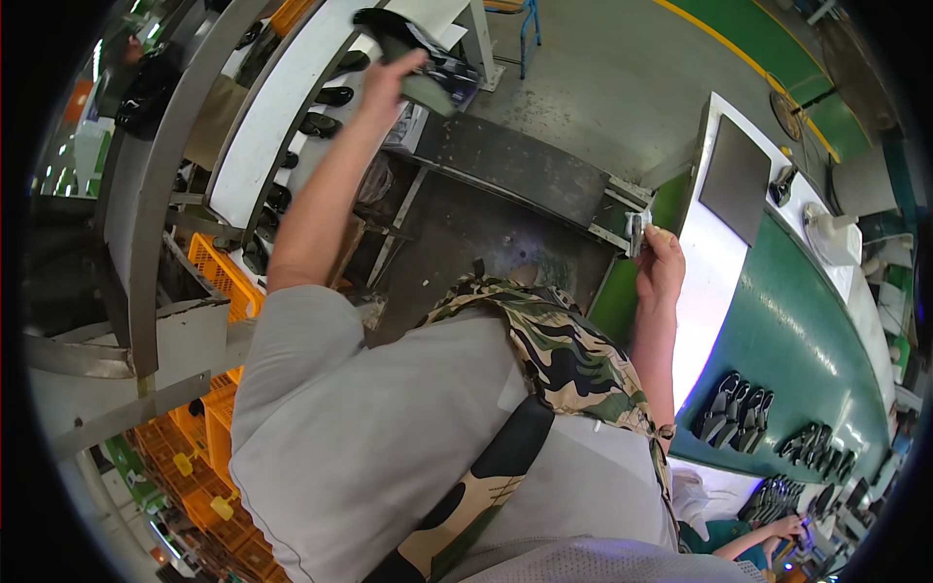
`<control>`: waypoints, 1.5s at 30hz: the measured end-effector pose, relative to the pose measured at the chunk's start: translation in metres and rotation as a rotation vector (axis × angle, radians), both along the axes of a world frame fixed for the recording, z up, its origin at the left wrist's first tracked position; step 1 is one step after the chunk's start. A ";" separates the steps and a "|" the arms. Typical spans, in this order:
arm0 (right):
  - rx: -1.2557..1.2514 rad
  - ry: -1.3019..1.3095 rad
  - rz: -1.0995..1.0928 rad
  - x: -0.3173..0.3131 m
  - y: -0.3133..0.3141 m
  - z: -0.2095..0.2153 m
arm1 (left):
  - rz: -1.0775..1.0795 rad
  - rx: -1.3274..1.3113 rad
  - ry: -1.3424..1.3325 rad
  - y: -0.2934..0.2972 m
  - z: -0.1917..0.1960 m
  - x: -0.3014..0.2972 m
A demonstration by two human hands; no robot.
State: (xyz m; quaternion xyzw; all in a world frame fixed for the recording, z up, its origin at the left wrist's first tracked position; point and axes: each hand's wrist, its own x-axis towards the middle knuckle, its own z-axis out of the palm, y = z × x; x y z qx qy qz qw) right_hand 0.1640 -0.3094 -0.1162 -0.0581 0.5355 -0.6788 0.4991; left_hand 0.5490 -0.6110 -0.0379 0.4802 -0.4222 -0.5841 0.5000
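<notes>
Up at the far left, my left hand (391,83) is closed on a glossy black shoe (442,70), held in the air with its greyish underside partly showing. The shoe is somewhat blurred. On the right, my right hand (662,264) pinches a small silvery metal piece (638,233) beside the near edge of the workbench. Fingers cover part of that piece, and its kind is not clear.
A rack (233,160) with several black shoes (319,124) stands left, above orange crates (225,277). The green-topped bench (777,330) carries a dark mat (736,180) and rows of shoes (736,413). A low black shelf (515,167) lies ahead. Another person's hand (785,527) works lower right.
</notes>
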 end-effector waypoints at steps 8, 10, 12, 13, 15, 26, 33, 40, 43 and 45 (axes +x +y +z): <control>0.104 0.046 0.107 0.004 -0.001 -0.015 | 0.209 0.373 -0.128 -0.083 0.015 0.306; 0.117 0.034 0.103 0.011 -0.004 -0.015 | 0.342 0.354 -0.171 -0.084 0.021 0.390; 0.160 0.078 0.067 0.014 -0.002 -0.013 | 0.459 0.401 -0.325 -0.084 -0.008 0.417; 0.172 0.110 0.045 0.016 -0.002 -0.010 | 0.547 0.444 -0.470 -0.082 -0.026 0.422; 0.118 -0.023 0.118 0.016 -0.001 -0.022 | 0.701 0.392 -0.876 -0.073 0.056 0.509; 0.162 0.118 -0.124 -0.006 0.078 0.019 | 0.375 0.111 -1.499 -0.083 -0.100 0.201; 0.207 0.057 -0.448 -0.055 0.218 0.016 | -0.326 -0.306 -1.020 -0.032 -0.183 -0.137; 0.205 -0.044 -0.796 -0.056 0.380 -0.007 | -1.233 0.134 -0.530 0.248 -0.171 -0.432; 0.201 -0.065 -0.918 -0.042 0.441 -0.013 | -1.498 0.207 -0.562 0.369 -0.172 -0.501; 0.155 -0.083 -1.035 -0.031 0.472 -0.019 | -1.610 0.304 -0.547 0.430 -0.184 -0.533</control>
